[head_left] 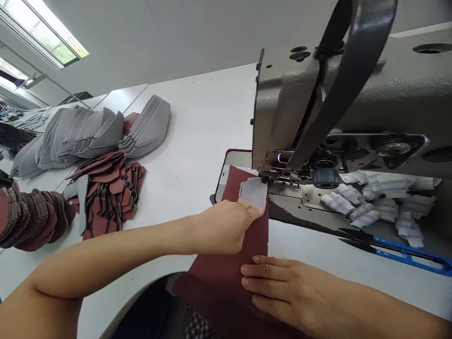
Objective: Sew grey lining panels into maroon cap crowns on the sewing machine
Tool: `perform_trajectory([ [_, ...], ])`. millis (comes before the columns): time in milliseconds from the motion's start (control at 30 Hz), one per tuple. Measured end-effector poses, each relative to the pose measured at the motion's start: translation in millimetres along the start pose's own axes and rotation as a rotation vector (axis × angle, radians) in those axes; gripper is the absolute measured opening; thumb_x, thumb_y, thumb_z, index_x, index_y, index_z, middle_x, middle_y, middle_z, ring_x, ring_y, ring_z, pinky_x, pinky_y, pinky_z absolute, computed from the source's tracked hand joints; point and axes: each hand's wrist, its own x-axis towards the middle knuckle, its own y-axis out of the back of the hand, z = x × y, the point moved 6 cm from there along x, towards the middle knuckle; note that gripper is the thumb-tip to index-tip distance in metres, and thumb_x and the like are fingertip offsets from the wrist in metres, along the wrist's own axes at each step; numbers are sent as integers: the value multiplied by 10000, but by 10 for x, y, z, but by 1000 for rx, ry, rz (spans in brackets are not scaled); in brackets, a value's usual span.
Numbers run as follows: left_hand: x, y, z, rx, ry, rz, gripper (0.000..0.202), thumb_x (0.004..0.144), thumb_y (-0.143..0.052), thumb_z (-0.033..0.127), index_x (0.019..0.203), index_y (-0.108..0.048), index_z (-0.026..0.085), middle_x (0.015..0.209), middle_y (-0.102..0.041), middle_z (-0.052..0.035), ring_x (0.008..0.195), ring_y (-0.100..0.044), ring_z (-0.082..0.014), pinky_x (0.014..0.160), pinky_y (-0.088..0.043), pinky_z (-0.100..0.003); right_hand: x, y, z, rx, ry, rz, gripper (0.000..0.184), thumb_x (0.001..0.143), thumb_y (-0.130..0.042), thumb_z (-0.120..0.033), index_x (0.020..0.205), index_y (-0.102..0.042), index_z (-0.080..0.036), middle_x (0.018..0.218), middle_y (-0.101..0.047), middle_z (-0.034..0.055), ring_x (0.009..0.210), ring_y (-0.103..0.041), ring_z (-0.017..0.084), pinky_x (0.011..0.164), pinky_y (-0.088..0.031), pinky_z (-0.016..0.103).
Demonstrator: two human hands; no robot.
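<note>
A long maroon fabric panel (257, 240) lies under the head of a sewing machine (282, 113), its near end hanging over the table's front edge. On its far end sits a small grey mesh patch (253, 192), with its right edge by the presser foot (264, 177). My left hand (226, 226) is closed, fingers curled, its fingertips at the patch's near edge; what is under them is partly hidden. Flat on the maroon panel, nearer to me, rests my right hand (286, 292), fingers stretched out and slightly apart.
Stacks of grey stitched pieces (88, 132) and piles of maroon cut pieces (113, 193) lie on the left of the white table (197, 127). Right of the needle are rolled white strips (377, 197) and blue-handled thread snips (406, 254). A black strap (353, 70) crosses the machine head.
</note>
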Motion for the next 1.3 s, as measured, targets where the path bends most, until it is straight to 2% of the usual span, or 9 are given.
perform_trajectory([
  [67, -24, -49, 13, -39, -6, 4, 450, 862, -464, 87, 1302, -515, 165, 1067, -668, -82, 869, -678, -225, 686, -521, -319, 24, -76, 50, 112, -1, -115, 383, 1032, -382, -181, 1337, -595, -92, 1501, -482, 70, 1434, -381, 243, 1202, -371, 423],
  [133, 1, -87, 18, -42, 1, -5, 440, 867, -458, 90, 1296, -522, 166, 1036, -661, -75, 853, -671, -225, 678, -518, -323, 66, -118, 126, 198, -30, -149, 394, 1036, -364, -177, 1341, -593, -78, 1513, -464, 73, 1453, -340, 232, 1226, -319, 421],
  [233, 60, -92, -1, -1, 12, -3, 413, 857, -437, 67, 1240, -557, 164, 996, -643, -63, 805, -654, -219, 636, -493, -326, 97, -121, 209, 260, -50, -124, 404, 1038, -338, -159, 1321, -609, -63, 1503, -475, 86, 1453, -336, 223, 1239, -274, 417],
  [500, 158, -74, -92, 60, 6, 67, 320, 881, -416, 71, 1127, -591, 177, 952, -620, -42, 733, -622, -194, 583, -440, -323, 45, -99, 355, 263, -54, -66, 393, 1003, -386, -115, 1321, -607, -50, 1499, -476, 110, 1451, -346, 235, 1238, -267, 446],
  [733, 279, -29, -128, 88, 48, 76, 310, 867, -419, 65, 1080, -608, 188, 964, -631, -41, 716, -624, -179, 550, -384, -299, 6, -22, 493, 255, -39, 73, 357, 1024, -389, -119, 1255, -654, -58, 1410, -580, 117, 1409, -425, 214, 1246, -263, 406],
  [833, 329, -2, -147, 103, 55, 88, 306, 857, -418, 72, 1054, -623, 185, 975, -640, -48, 707, -625, -182, 536, -363, -297, -15, 14, 546, 267, -32, 73, 354, 1023, -391, -117, 1255, -652, -56, 1411, -580, 115, 1416, -415, 217, 1244, -276, 410],
  [1100, 452, 59, -163, 143, 39, 114, 298, 840, -427, 78, 1037, -634, 159, 978, -648, -79, 703, -645, -209, 540, -415, -342, -17, 40, 745, 325, -43, 53, 368, 1024, -385, -116, 1273, -651, -70, 1413, -571, 132, 1409, -426, 211, 1231, -296, 426],
  [1200, 498, 82, -178, 158, 48, 130, 299, 839, -438, 97, 1050, -640, 162, 1010, -654, -80, 766, -664, -233, 559, -437, -347, -64, 119, 898, 507, -98, 79, 361, 1006, -407, -114, 1219, -699, -105, 1383, -602, 114, 1388, -458, 219, 1205, -346, 422],
  [1300, 535, 95, -202, 150, 64, 133, 319, 851, -433, 102, 1081, -642, 178, 1066, -658, -72, 830, -676, -238, 606, -472, -341, -135, 303, 1069, 886, -297, 73, 360, 948, -455, -102, 1132, -754, -179, 1282, -680, 52, 1298, -557, 213, 1154, -418, 392],
])
